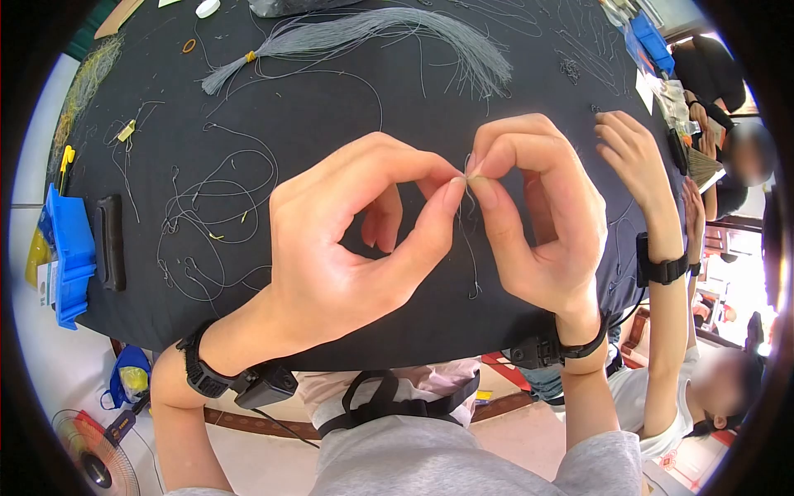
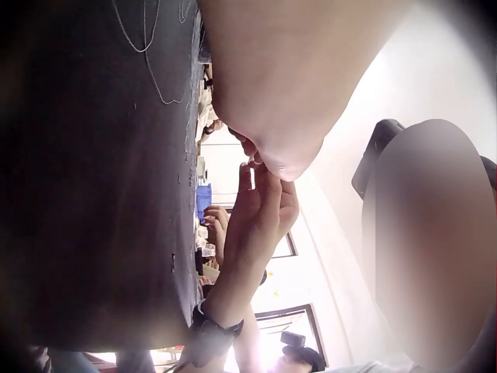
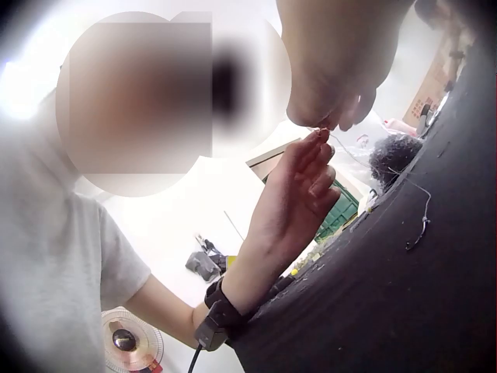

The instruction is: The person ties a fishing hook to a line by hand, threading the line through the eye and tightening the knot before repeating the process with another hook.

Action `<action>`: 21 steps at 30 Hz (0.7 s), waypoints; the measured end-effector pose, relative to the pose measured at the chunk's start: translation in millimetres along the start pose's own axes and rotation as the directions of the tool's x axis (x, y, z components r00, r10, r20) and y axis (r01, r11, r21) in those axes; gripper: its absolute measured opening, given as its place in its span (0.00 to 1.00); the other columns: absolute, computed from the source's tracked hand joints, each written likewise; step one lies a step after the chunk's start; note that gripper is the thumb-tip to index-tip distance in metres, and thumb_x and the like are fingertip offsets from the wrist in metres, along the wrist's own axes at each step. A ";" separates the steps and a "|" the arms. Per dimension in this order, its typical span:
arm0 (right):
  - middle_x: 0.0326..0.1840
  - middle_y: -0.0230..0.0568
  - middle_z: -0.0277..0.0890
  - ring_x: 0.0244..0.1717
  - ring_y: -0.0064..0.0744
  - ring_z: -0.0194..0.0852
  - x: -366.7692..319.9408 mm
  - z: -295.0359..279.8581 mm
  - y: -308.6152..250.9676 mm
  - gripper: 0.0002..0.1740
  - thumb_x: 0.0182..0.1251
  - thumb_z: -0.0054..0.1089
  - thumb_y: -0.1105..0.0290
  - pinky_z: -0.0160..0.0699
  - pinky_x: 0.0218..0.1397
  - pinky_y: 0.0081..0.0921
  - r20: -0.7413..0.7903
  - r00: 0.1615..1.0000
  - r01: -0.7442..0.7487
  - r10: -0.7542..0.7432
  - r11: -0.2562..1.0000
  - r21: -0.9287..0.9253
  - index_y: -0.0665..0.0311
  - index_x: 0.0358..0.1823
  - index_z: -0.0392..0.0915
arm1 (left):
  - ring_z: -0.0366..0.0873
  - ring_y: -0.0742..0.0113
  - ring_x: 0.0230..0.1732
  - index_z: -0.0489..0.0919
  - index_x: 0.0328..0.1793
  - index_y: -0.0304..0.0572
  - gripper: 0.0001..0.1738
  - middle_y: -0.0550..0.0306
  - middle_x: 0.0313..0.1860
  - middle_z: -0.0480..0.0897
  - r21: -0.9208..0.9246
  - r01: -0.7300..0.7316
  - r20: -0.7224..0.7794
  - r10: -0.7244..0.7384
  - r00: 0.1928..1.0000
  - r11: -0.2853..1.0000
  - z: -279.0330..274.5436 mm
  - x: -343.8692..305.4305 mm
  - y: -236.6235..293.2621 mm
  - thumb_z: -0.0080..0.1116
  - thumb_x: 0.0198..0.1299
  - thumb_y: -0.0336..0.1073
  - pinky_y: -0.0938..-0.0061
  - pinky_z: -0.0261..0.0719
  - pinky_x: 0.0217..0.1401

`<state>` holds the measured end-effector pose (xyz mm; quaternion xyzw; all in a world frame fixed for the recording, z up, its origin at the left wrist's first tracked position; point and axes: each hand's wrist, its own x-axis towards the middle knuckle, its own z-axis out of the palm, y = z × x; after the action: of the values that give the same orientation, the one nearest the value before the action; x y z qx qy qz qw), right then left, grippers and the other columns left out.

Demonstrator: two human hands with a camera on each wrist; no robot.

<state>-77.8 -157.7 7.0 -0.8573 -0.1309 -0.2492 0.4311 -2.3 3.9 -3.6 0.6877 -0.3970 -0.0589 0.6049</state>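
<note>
In the head view, the left hand and the right hand meet fingertip to fingertip above the dark table. Each pinches a thin grey line between thumb and index finger. The line hangs from the fingertips, with a small hook-like end low down. Seen from the left wrist, the right hand reaches up to the left fingertips. The right wrist view has the left hand below the right hand, tips together; the pinched spot is too small to make out.
A bundle of grey strands tied in yellow lies at the back of the table. Coiled lines spread at the left, near a black case and a blue bin. Another person's hand is at the right.
</note>
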 end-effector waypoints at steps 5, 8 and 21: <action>0.39 0.48 0.71 0.38 0.30 0.69 0.5 -0.5 -0.8 0.13 0.54 0.51 0.92 0.71 0.42 0.21 0.005 1.000 -0.004 0.005 1.000 -0.014 0.74 0.40 0.69 | 0.67 0.84 0.21 0.80 0.35 0.33 0.04 0.59 0.30 0.79 0.005 -0.021 -0.012 0.021 1.000 1.000 1.4 0.5 -0.1 0.60 0.53 0.20 0.88 0.61 0.20; 0.39 0.48 0.71 0.38 0.30 0.69 0.5 -0.3 -0.3 0.13 0.53 0.51 0.92 0.71 0.42 0.21 0.006 1.000 -0.004 0.004 1.000 -0.016 0.74 0.39 0.69 | 0.67 0.84 0.20 0.80 0.35 0.33 0.05 0.59 0.30 0.79 0.013 -0.046 -0.015 0.047 0.999 0.999 1.7 0.3 -1.3 0.60 0.53 0.20 0.88 0.60 0.19; 0.39 0.45 0.69 0.38 0.27 0.66 -0.3 0.5 -0.3 0.11 0.57 0.50 0.90 0.68 0.44 0.21 0.040 0.995 -0.096 0.092 0.989 0.112 0.72 0.40 0.68 | 0.70 0.84 0.25 0.79 0.38 0.31 0.05 0.58 0.32 0.79 -0.134 0.112 0.079 -0.102 0.992 0.985 -2.2 -0.5 0.0 0.57 0.55 0.20 0.89 0.66 0.27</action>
<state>-78.0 -157.1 6.8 -0.8408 -0.1118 -0.2058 0.4881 -1.3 5.9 -3.3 0.6621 -0.3760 -0.1430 0.6323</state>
